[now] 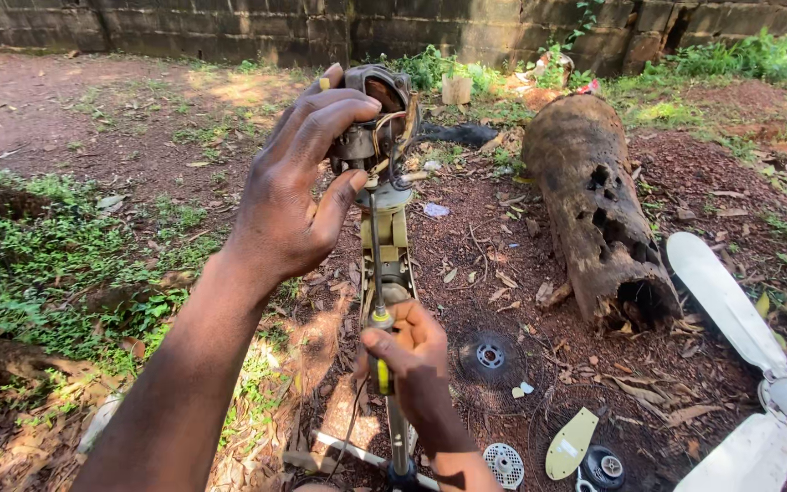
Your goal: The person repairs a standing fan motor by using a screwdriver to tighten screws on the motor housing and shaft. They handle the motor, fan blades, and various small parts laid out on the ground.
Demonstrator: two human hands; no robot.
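Note:
My left hand (pixel 295 178) grips a bare fan motor (pixel 377 118) with exposed windings and wires, mounted on top of a pale yellow stand column (pixel 392 239). My right hand (pixel 414 366) is closed around the yellow-and-black handle of a screwdriver (pixel 378 314). The screwdriver's thin shaft runs straight up to the underside of the motor, where its tip meets the housing. The stand's metal pole (pixel 398 442) continues down to a white base near the bottom edge.
A rotten hollow log (pixel 598 205) lies on the dirt to the right. White fan blades (pixel 744 364) lie at the far right. A wire fan guard (pixel 489 355), a cream cover piece (pixel 571 442) and small round parts lie on the ground. A block wall stands behind.

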